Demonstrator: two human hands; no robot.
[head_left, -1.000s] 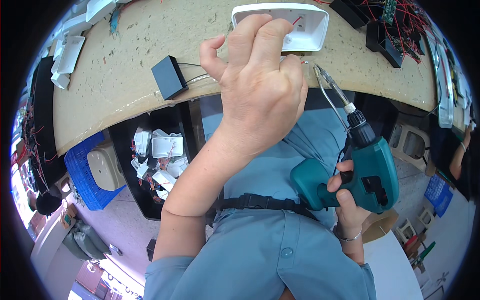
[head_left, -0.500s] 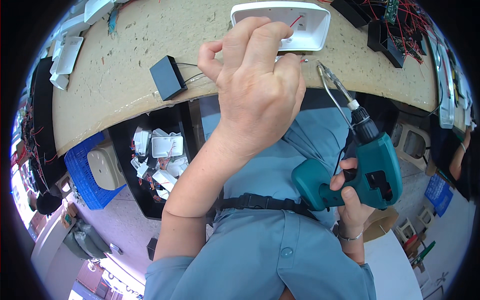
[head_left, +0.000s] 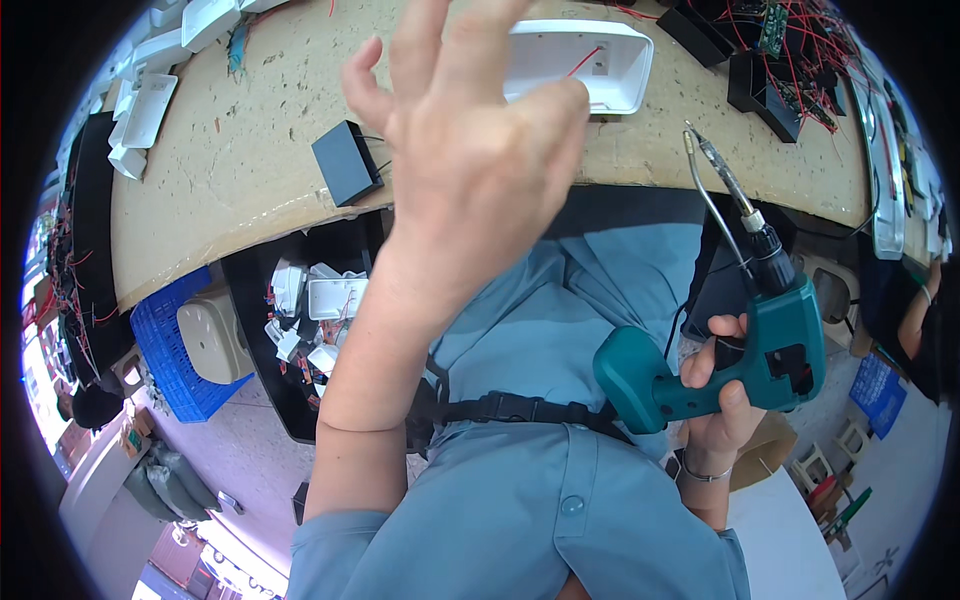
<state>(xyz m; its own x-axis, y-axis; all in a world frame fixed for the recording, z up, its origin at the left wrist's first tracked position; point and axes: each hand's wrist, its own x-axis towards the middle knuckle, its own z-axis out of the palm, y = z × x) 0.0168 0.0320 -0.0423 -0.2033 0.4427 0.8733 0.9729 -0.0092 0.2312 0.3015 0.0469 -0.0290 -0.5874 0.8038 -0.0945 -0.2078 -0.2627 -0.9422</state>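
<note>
My right hand (head_left: 722, 400) is wrapped round the grip of a green pistol-shaped soldering gun (head_left: 785, 330). A thin metal feed tube runs beside its tip, which points up over the table edge. My left hand (head_left: 475, 150) is raised over the table with its fingers apart, and I see nothing in it; its fingertips leave the upper edge of the picture. Just behind the thumb lies an open white plastic housing (head_left: 625, 75) with a red wire inside, partly covered by the hand. To the left of the wrist, a small black box (head_left: 345, 163) with thin dark leads rests near the table edge.
Black housings (head_left: 765, 95) with tangled red wires and circuit boards fill the table's far right. White housings (head_left: 150, 110) stand at the far left. Below the edge, a black bin (head_left: 300, 420) holds white parts; a blue crate (head_left: 165, 340) and a stool (head_left: 212, 330) stand beside it.
My left hand has moved up and left, its fingers spreading from a closer curl. The soldering gun has shifted right, its tip farther from the white housing.
</note>
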